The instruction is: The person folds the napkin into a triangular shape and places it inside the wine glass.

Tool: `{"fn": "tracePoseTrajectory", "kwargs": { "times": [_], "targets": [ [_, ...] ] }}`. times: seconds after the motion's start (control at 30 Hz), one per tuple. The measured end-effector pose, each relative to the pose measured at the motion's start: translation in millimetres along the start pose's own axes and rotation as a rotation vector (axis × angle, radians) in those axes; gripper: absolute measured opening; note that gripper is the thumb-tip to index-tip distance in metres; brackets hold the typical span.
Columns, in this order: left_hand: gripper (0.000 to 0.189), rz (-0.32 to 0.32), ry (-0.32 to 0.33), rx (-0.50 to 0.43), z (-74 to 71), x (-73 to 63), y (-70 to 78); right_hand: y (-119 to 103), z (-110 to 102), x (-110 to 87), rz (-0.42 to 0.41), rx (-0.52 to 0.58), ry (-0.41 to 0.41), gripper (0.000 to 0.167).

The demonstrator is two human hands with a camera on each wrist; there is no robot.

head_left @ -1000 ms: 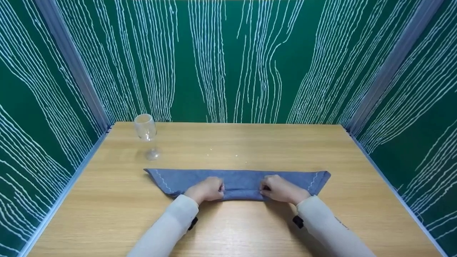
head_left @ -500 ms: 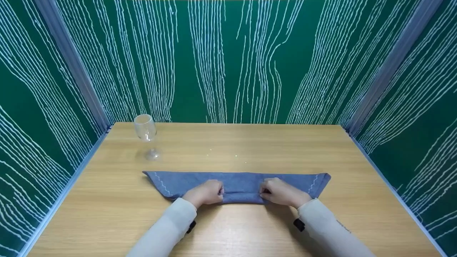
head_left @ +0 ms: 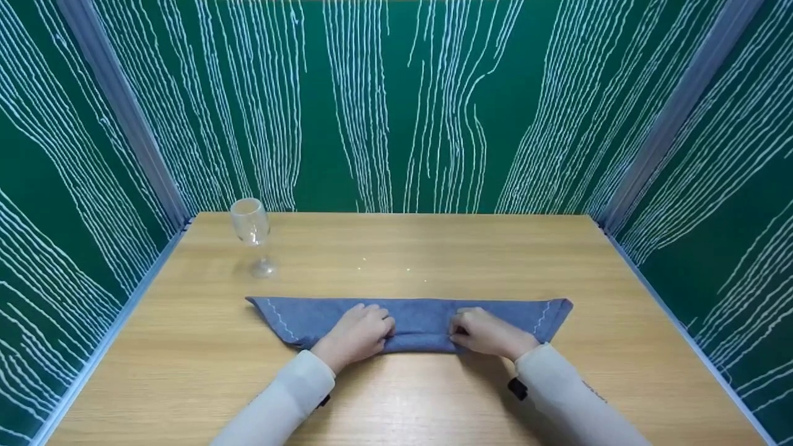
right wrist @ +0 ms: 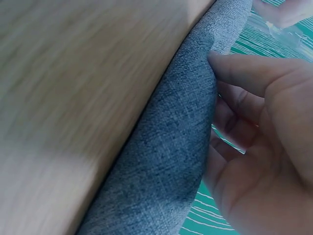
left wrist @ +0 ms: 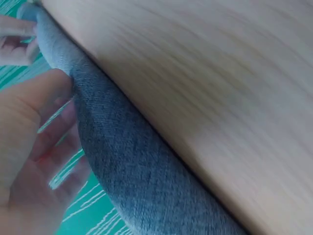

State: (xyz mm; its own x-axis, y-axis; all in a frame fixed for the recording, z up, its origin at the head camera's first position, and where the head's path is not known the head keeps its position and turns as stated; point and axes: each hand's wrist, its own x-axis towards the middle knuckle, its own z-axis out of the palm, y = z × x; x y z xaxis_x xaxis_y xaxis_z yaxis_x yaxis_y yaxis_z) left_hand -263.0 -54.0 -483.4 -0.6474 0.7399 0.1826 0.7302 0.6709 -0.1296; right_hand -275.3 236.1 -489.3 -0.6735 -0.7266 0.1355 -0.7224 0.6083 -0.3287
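Observation:
A blue-grey cloth napkin (head_left: 421,313) lies across the table, folded into a long trapezoid with pale wavy stitching near both slanted ends. Its near edge is turned up into a narrow roll (left wrist: 132,147). My left hand (head_left: 358,334) holds the roll left of its middle, thumb at the near side and fingers bent over the top. To the right, my right hand (head_left: 489,331) pinches the same roll between thumb (right wrist: 244,68) and curled fingers. A short stretch of roll shows between the two hands.
An upright stemmed glass (head_left: 253,232) stands at the back left, beyond the napkin's left end. Several tiny white specks (head_left: 408,269) dot the wooden table (head_left: 495,254) behind the napkin. Green panels (head_left: 421,124) with white lines enclose the back and sides.
The napkin and both hands shifted slightly toward me at first. Since then my left hand has flattened from a fist-like pinch, its fingers reaching further over the cloth; my right hand keeps its pinch.

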Motion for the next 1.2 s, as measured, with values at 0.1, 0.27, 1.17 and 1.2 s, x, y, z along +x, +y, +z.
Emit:
{"fn": "tracePoseTrajectory", "kwargs": {
  "times": [0.1, 0.27, 1.17, 1.2],
  "targets": [
    [0.004, 0.034, 0.030, 0.032, -2.2, -1.8, 1.3, 0, 0, -0.1, -0.001, -0.002, 0.001, 0.008],
    [0.018, 0.077, 0.013, 0.049, -6.7, -5.4, 0.7, 1, -1, 0.1, 0.003, -0.004, 0.003, 0.009],
    [0.020, 0.068, 0.041, -0.035, 0.9, -8.1, 0.9, -12, -4, -17.0, -0.008, -0.197, 0.026, 0.023],
    [0.021, 0.067, 0.044, -0.035, 1.1, -8.2, 0.9, -12, -3, -17.3, 0.003, -0.202, 0.022, 0.024]
  ]
}}
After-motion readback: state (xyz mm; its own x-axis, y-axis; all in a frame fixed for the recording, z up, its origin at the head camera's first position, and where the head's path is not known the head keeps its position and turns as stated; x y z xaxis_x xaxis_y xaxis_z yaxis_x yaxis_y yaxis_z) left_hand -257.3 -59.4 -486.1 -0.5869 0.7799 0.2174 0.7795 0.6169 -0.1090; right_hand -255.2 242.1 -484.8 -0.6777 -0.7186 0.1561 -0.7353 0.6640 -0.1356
